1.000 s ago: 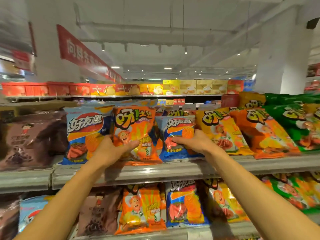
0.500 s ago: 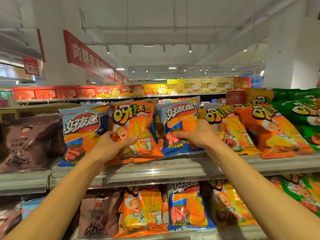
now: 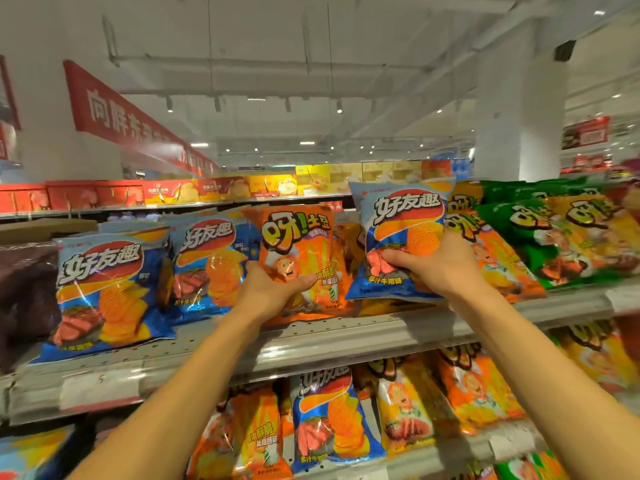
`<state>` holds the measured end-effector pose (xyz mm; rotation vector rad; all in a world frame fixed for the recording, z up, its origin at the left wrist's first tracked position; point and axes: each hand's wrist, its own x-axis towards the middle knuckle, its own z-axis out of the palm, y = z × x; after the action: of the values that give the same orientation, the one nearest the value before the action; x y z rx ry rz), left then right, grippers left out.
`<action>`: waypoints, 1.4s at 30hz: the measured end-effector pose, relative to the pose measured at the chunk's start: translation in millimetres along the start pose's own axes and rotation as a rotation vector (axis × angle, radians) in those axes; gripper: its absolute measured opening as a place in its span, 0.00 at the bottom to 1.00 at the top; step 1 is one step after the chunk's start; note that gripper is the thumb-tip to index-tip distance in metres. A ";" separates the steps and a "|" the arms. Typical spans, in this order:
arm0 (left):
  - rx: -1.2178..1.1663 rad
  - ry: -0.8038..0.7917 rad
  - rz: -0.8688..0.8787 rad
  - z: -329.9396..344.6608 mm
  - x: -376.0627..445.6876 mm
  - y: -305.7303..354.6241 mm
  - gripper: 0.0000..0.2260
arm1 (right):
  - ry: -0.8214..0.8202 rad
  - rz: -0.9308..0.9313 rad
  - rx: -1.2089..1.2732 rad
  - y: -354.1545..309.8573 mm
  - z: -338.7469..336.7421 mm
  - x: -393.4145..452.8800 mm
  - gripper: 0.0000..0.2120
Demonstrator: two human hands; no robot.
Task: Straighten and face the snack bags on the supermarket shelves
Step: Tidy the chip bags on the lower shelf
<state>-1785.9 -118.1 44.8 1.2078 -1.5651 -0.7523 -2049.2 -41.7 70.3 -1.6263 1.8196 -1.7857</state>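
Up on the top shelf point(image 3: 346, 336), the left hand point(image 3: 268, 294) grips the lower part of an orange bag point(image 3: 301, 244), thumb curled across its front, the other fingers hidden behind it. That bag stands upright, front out, its bottom edge lost behind the hand and wrist. The right hand point(image 3: 438, 268) grips a blue bag point(image 3: 401, 230) at its lower right, fingers curled over the front, thumb out of sight; this bag sits higher than its neighbours, and whether its base touches the shelf cannot be told. Left of the orange bag lean two more blue bags point(image 3: 104, 289), the nearer one partly covered by the left hand. Right of the held blue bag, orange and green bags point(image 3: 526, 230) overlap, blurred at the frame edge. A brown bag point(image 3: 24, 289) is cut off at far left. Lower-shelf bags point(image 3: 329, 417) are smeared and partly hidden by both forearms.
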 end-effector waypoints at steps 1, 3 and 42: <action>0.018 0.006 -0.020 7.6 -0.1 1.9 0.44 | 0.003 -0.017 0.011 3.1 -1.6 -2.4 0.19; 0.045 0.011 -0.031 18.5 1.1 3.6 0.46 | 0.001 -0.030 0.030 6.2 -3.4 -7.1 0.17; 1.176 0.301 0.335 -156.7 -122.0 -78.5 0.16 | -0.514 0.006 -0.001 -114.5 243.7 -81.5 0.45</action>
<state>-1609.1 -13.4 -13.5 1.6629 -1.8939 0.6789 -1777.9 -109.7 40.1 -1.8545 1.5781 -1.2035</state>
